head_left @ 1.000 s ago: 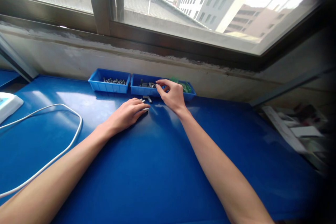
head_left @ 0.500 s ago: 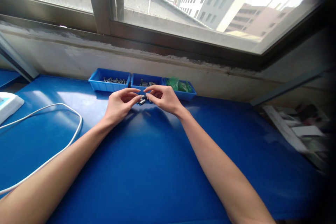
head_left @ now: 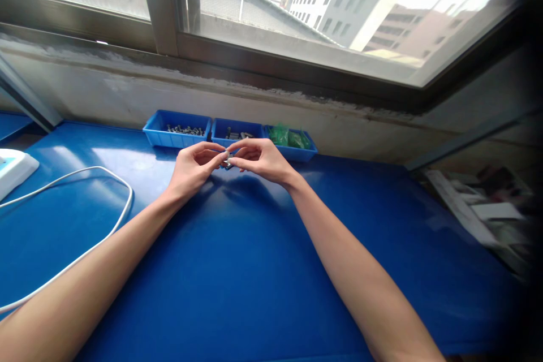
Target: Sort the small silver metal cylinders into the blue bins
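Observation:
My left hand (head_left: pixel 193 167) and my right hand (head_left: pixel 265 161) meet over the blue table, just in front of the blue bins. Between their fingertips is a small shiny metal part (head_left: pixel 228 163), mostly covered by the fingers, so its exact kind does not show. The left thumb and fingers pinch it from the left. From the right, the other thumb and forefinger close on it too. Behind the hands, the left bin (head_left: pixel 176 139) holds many small metal pieces, and the middle bin (head_left: pixel 237 127) has a few metal pieces in it.
Green plastic bags (head_left: pixel 288 137) lie in the right bin (head_left: pixel 297 154). A white cable (head_left: pixel 127 198) curves over the left of the blue table (head_left: pixel 237 271), near a white device (head_left: pixel 17 169). A window frame (head_left: pixel 271 65) rises behind; blurred items (head_left: pixel 492 203) sit far right.
My right hand has moved slightly left, bringing its fingertips against those of my left hand. The metal part now shows less between them. My left hand has barely moved.

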`<state>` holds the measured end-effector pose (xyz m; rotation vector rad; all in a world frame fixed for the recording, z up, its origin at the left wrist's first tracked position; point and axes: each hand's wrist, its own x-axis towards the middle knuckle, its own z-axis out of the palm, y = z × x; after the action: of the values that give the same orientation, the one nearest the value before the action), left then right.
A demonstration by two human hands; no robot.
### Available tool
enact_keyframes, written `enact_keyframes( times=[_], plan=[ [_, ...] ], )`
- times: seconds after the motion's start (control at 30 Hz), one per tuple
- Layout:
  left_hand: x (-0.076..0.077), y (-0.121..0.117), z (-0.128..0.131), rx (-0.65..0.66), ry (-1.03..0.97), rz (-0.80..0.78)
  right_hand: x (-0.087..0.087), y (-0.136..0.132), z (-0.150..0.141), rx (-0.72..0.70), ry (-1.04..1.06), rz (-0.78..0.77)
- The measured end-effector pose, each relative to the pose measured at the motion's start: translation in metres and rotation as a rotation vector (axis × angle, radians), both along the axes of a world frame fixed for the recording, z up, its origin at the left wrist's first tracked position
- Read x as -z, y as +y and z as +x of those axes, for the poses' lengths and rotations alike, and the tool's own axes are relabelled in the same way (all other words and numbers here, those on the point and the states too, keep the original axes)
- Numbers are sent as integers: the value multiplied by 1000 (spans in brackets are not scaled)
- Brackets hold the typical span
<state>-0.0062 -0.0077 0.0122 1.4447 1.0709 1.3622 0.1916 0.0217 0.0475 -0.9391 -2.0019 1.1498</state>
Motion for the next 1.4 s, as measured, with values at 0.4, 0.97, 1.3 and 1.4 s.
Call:
enact_keyframes(
  times=[0.4, 0.97, 1.3, 1.4],
  plan=[
    [2, 0, 1, 14, 47, 33, 0, 4, 1, -1, 81, -113],
    [19, 7, -11, 108, 916, 452, 6, 14, 10, 685, -91, 377],
    [14, 3, -8, 61, 919, 426, 8, 15, 6, 534, 19, 311],
    [14, 3, -7, 67, 924, 464, 9, 14, 5, 519, 18, 311]
  ],
)
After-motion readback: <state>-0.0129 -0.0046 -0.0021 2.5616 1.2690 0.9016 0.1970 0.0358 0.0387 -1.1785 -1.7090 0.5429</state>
